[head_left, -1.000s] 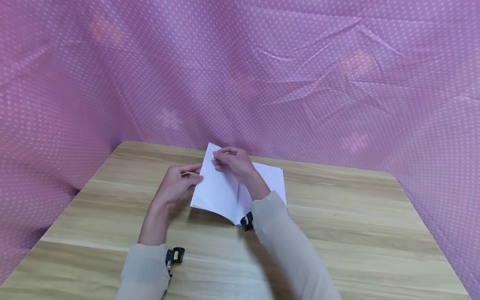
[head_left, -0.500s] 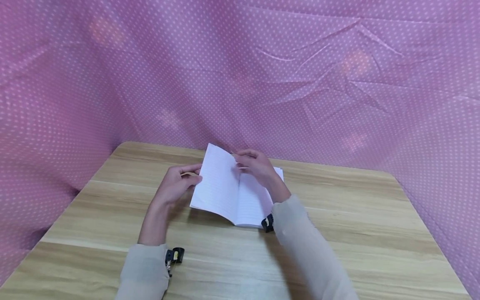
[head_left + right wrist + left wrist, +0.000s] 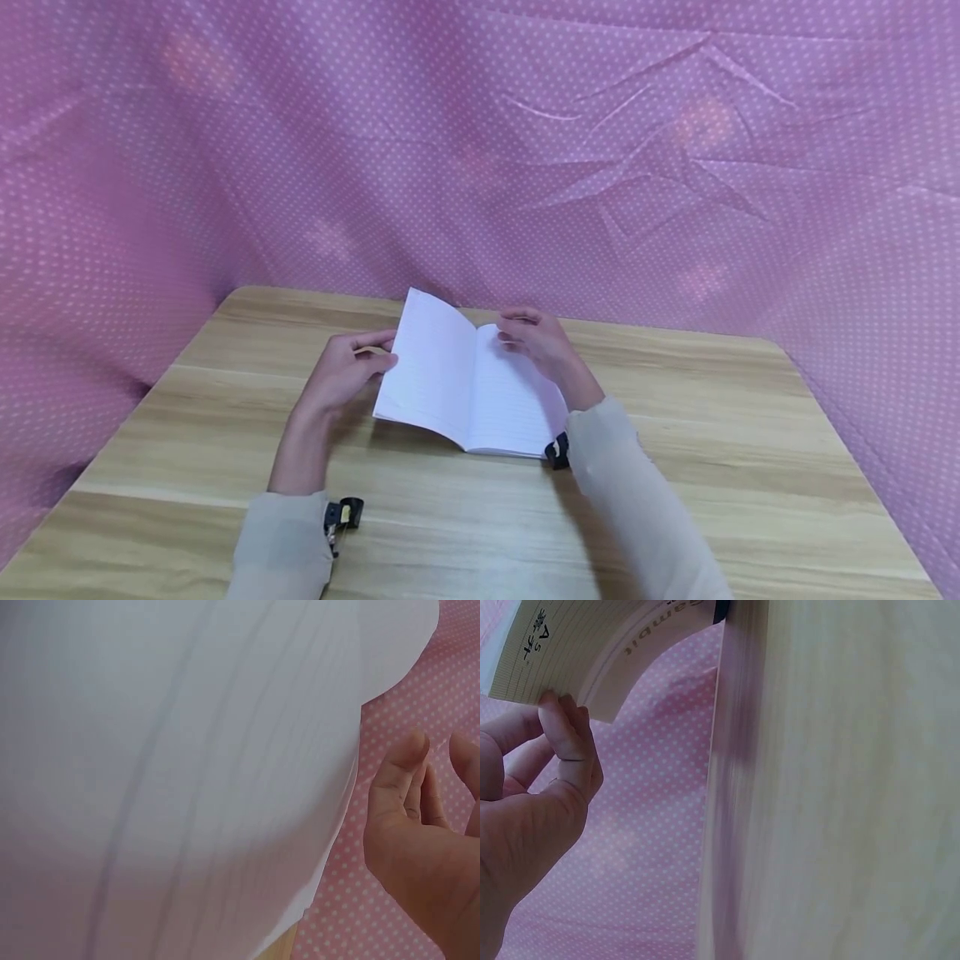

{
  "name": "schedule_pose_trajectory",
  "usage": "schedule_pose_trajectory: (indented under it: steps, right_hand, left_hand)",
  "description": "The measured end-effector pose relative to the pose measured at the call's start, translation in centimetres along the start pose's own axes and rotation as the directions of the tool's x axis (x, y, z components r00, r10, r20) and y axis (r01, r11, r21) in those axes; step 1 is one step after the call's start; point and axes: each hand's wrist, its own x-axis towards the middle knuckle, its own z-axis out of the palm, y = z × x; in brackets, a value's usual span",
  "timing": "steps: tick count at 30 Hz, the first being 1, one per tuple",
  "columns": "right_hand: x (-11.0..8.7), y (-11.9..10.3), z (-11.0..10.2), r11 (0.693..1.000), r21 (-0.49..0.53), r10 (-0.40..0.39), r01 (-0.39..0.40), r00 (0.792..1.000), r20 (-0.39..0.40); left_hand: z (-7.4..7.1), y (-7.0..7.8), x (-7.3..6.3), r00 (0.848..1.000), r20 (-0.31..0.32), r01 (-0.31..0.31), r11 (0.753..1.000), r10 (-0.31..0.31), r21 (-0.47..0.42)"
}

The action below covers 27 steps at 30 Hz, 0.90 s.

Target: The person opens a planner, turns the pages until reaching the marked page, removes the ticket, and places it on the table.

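Note:
An open notebook (image 3: 435,367) with lined white pages lies near the far side of the table, its left half lifted and curved. My left hand (image 3: 341,371) pinches the outer edge of that raised half between thumb and fingers. In the left wrist view the notebook's cover (image 3: 622,645), printed with "A5" and "Gambit", bends above the fingers of the left hand (image 3: 547,780). Over the upper part of the right page hovers my right hand (image 3: 543,342), fingers loosely bent. The right wrist view shows a gap between thumb and fingers of the right hand (image 3: 424,840), nothing held.
A wooden table (image 3: 712,450) with light grain carries the notebook. Pink polka-dot cloth (image 3: 480,150) hangs behind the table and along both sides. Small black cameras (image 3: 345,512) are strapped at the wrists, below beige sleeves (image 3: 281,542).
My right hand has moved right, from over the left page across the fold to the right page, uncovering both pages. The left hand keeps its pinch on the raised half.

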Motion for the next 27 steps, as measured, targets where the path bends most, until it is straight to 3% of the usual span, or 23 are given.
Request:
schedule_pose_trajectory:
  steps: [13,21,27]
  right_hand:
    - [-0.3,0.6,-3.0,0.999,-0.051,0.01,-0.013,0.999,-0.045]
    - [-0.8,1.0,-4.5,0.995,-0.064,0.079,-0.082,0.996,-0.04]
    - [-0.5,1.2,-5.1,0.984,-0.148,0.086,-0.096,0.994,-0.071]
  left_hand:
    - [0.0,-0.1,0.0,1.0,0.004,-0.009,1.0,0.009,0.0]
    - [-0.1,-0.2,-0.1,1.0,0.017,-0.007,1.0,0.007,-0.013]
    - [-0.3,0.1,0.0,1.0,0.022,-0.013,1.0,0.013,0.012]
